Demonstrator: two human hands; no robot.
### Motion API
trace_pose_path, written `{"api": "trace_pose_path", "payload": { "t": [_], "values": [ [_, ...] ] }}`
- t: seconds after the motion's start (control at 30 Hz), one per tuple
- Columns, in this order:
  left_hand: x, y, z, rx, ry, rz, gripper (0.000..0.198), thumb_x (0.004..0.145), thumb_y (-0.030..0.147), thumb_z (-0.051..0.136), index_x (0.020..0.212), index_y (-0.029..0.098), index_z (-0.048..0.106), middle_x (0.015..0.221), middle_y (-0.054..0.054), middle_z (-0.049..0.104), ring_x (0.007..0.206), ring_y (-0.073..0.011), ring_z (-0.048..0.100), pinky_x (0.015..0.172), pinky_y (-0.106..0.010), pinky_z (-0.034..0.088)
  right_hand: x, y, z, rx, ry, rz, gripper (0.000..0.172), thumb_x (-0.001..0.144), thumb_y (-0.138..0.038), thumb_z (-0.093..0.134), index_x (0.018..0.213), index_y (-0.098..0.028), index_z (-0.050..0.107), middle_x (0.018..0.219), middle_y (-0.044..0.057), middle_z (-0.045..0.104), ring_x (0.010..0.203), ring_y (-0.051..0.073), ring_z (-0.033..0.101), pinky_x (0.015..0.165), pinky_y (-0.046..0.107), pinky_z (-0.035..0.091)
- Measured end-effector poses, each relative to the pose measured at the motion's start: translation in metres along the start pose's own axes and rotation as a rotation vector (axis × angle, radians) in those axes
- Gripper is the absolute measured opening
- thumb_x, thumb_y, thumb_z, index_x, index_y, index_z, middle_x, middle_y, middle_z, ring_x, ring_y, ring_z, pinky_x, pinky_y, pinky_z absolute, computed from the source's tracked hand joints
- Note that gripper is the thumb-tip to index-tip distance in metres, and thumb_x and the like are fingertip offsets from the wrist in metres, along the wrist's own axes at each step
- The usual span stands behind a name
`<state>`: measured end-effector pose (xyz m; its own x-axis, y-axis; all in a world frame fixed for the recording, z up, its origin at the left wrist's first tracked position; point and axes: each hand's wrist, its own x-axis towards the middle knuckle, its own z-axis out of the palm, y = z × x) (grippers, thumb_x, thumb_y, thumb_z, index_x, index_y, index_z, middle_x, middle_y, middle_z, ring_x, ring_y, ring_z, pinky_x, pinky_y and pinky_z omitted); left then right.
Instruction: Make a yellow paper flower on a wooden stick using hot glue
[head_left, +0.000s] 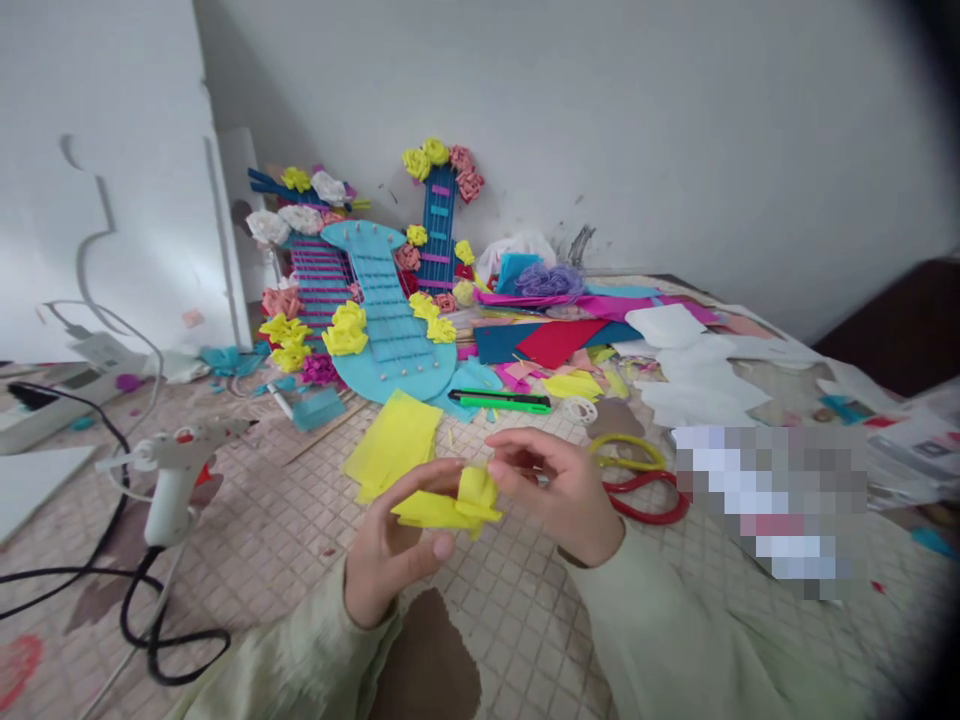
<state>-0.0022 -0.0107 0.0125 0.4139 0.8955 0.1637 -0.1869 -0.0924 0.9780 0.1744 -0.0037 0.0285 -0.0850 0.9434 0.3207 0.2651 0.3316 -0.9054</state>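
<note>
A piece of folded yellow crepe paper (442,508) is held between my two hands above the tiled-pattern table. My left hand (401,545) curves around its left side, with the thumb below and fingers behind. My right hand (551,490) pinches its upper right edge between thumb and fingertips. Just behind my left hand lies a stack of yellow paper sheets (394,440). Scissors with red and yellow handles (652,495) rest beside my right hand. Beyond the hands is a green box cutter (501,401).
A white glue gun (176,470) with a black cord stands at left. Light-blue (390,310) and dark-blue (439,225) stringed paper crafts with paper flowers lean at the back. Coloured paper scraps (555,345) and white paper pieces (697,375) spread toward the right. A pixelated area covers something at right.
</note>
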Motion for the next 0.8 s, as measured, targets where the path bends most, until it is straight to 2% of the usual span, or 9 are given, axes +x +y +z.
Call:
{"api": "trace_pose_path", "payload": {
  "t": [0.17,0.33,0.47,0.57,0.8],
  "values": [
    [0.003,-0.002,0.004,0.177,-0.034,-0.008,0.041,0.063,0.031,0.063,0.102,0.018,0.057,0.099,-0.008,0.059,0.088,-0.0236,0.054,0.077,-0.035,0.043,-0.002,0.000,0.003,0.025,-0.064,-0.017,0.019,0.071,-0.027,0.056,0.086,-0.017,0.059,0.070,0.002,0.060,0.060,0.010,0.054,0.052,0.022,0.046],
    [0.003,-0.001,0.012,0.267,0.115,-0.073,0.020,0.069,0.025,0.059,0.085,0.017,0.066,0.090,-0.006,0.066,0.083,-0.0205,0.058,0.076,-0.030,0.045,-0.002,0.000,0.003,-0.004,-0.024,-0.027,0.017,0.070,-0.025,0.056,0.085,-0.017,0.060,0.070,0.002,0.059,0.060,0.010,0.054,0.052,0.021,0.045],
    [0.002,-0.002,0.014,0.265,0.211,-0.127,0.021,0.067,0.027,0.060,0.083,0.016,0.067,0.081,-0.005,0.068,0.072,-0.0189,0.061,0.065,-0.027,0.048,-0.001,0.001,0.002,-0.071,0.012,-0.066,0.016,0.070,-0.024,0.056,0.085,-0.018,0.059,0.070,0.001,0.060,0.060,0.010,0.053,0.053,0.021,0.044],
    [0.002,-0.002,0.015,0.271,0.251,-0.138,0.021,0.065,0.027,0.062,0.082,0.016,0.068,0.080,-0.005,0.069,0.071,-0.0190,0.061,0.063,-0.026,0.049,-0.001,0.002,0.003,-0.120,0.045,-0.095,0.015,0.071,-0.023,0.055,0.084,-0.018,0.059,0.070,0.001,0.060,0.059,0.010,0.053,0.053,0.021,0.043],
    [0.003,-0.002,0.013,0.287,0.241,-0.128,0.021,0.065,0.024,0.061,0.082,0.014,0.068,0.082,-0.007,0.069,0.074,-0.0195,0.062,0.065,-0.025,0.050,0.000,0.005,0.006,-0.181,0.090,-0.129,0.015,0.069,-0.020,0.057,0.083,-0.019,0.059,0.071,0.000,0.060,0.060,0.009,0.051,0.055,0.021,0.042]
  ]
}}
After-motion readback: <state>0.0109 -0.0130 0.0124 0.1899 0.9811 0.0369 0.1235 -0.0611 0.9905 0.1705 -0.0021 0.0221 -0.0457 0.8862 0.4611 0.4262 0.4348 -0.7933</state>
